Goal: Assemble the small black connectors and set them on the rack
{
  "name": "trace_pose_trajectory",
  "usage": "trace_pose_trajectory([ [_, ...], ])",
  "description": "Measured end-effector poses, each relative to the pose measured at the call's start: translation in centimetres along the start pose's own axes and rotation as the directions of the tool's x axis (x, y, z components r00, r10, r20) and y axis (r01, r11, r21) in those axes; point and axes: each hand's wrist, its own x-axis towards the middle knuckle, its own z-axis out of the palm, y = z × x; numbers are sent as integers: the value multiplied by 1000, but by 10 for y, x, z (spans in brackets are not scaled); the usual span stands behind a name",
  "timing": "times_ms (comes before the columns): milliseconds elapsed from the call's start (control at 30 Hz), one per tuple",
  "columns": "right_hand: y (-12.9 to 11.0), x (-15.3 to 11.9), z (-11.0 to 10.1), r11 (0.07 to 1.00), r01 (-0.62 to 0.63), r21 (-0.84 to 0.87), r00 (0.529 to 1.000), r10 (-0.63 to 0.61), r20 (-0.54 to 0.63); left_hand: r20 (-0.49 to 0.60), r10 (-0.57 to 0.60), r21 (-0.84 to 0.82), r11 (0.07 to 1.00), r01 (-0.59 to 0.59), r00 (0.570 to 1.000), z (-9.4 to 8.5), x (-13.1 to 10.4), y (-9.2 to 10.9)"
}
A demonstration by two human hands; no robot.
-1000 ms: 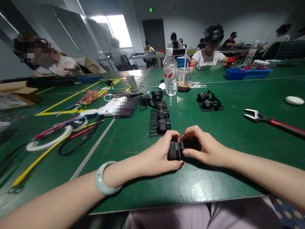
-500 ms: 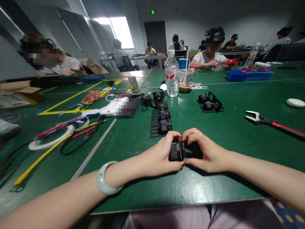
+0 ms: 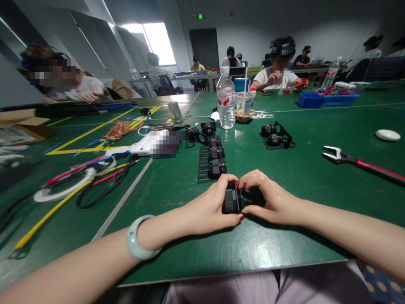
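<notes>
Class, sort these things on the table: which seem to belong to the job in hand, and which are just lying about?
Likely in use: black fitting, held by the left hand, with the right hand at its other end; similar black fittings in a row just beyond.

Likely just lying about: water bottle; cup; fork-headed tool; white oval object; yellow cable.

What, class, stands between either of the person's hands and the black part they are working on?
Nothing visible. The left hand grips the black part directly; the right hand curls at its right end, contact unclear. The nearest black fittings sit beyond the hands, not between.
</notes>
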Motion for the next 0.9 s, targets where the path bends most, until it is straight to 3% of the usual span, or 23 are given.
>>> trace_pose_trajectory([
  [900,-2,0,-2,986,-168,11,986,168,4,-6,-13,-14,1000,13,1000,1,0,0],
])
